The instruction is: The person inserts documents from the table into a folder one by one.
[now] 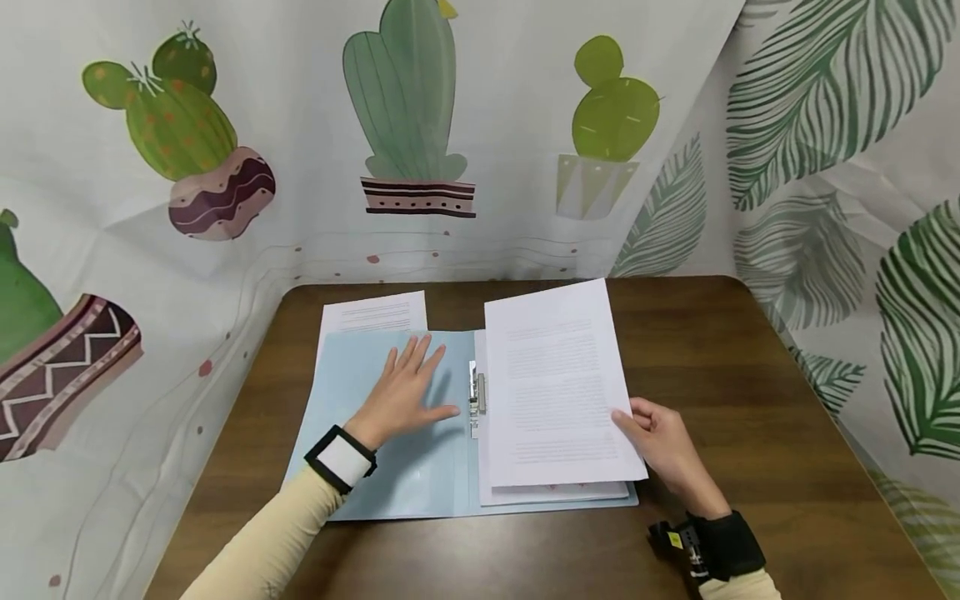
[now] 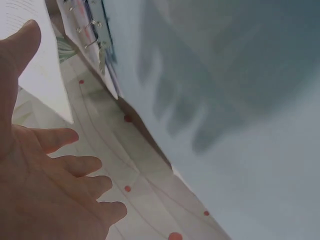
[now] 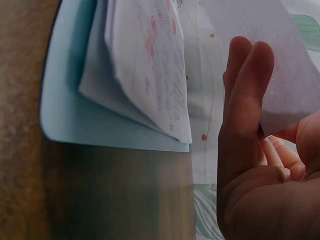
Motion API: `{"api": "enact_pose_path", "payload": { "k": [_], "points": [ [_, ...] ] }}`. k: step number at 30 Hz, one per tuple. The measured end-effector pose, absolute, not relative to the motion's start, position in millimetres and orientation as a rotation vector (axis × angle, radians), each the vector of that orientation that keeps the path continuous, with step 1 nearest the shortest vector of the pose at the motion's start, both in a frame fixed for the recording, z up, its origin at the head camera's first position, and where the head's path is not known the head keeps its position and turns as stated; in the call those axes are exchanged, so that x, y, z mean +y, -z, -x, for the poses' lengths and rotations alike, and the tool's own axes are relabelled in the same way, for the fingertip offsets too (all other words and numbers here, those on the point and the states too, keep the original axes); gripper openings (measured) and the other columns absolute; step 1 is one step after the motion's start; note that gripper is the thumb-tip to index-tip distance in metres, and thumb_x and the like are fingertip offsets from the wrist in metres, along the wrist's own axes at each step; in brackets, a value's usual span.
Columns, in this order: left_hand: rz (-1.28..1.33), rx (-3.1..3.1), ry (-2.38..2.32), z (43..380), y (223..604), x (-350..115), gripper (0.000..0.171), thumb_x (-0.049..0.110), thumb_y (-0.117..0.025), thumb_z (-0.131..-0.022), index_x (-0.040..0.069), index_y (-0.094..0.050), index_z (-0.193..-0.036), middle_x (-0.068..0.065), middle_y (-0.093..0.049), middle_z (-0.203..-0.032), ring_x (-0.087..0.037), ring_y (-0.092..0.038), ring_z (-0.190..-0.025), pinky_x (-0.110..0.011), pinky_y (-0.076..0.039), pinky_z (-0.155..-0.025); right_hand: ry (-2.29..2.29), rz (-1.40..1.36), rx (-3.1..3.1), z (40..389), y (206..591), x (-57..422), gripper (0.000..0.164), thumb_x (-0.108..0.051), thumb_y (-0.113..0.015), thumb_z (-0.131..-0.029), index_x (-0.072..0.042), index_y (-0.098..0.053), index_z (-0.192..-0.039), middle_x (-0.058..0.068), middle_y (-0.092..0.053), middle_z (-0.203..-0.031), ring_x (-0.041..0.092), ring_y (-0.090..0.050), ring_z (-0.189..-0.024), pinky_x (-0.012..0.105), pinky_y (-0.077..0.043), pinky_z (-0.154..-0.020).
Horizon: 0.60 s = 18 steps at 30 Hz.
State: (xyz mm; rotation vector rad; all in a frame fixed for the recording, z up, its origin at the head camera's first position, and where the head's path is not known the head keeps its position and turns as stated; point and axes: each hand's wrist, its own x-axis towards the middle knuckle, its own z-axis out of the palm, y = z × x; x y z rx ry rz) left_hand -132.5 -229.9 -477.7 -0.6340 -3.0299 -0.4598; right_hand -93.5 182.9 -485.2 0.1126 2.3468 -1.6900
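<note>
A light blue folder lies spread on the table, a metal binder clip along its spine. My right hand pinches a printed sheet of paper between thumb and fingers at its right edge. The sheet is raised over a stack of papers on the folder's right side; the right wrist view shows a gap between them and red marks on the stack's top page. With fingers spread, my left hand hovers over the left cover, casting a shadow on it; nothing is in its grasp.
Another printed sheet sticks out from behind the folder's upper left edge. The brown wooden table backs onto a hanging cloth printed with cacti and leaves. A black wrist camera sits on my right wrist.
</note>
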Motion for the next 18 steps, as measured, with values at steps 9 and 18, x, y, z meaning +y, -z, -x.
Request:
{"api": "enact_pose_path", "payload": {
  "k": [9,18],
  "points": [
    [0.632,-3.076,0.455,122,494,-230,0.1,0.062,-0.074,-0.086,0.003,-0.038,-0.158,-0.027,-0.024,-0.165,-0.048,-0.019,-0.153,-0.069,-0.014,-0.118,1.661,-0.141,2.317,89,493,182,0.039,-0.022,-0.063,-0.104,0.005,-0.061,-0.133,0.018,-0.077,-0.104,0.025,-0.074,-0.08,0.034,-0.059,-0.065],
    [0.612,-3.099,0.477,114,500,-232,0.099,0.061,-0.074,-0.087,0.002,-0.039,-0.157,-0.029,-0.026,-0.164,-0.05,-0.021,-0.151,-0.07,-0.016,-0.117,1.644,-0.152,2.302,88,495,176,0.038,-0.021,-0.063,-0.104,0.004,-0.061,-0.132,0.018,-0.077,-0.105,0.025,-0.074,-0.082,0.033,-0.058,-0.064]
  ]
}}
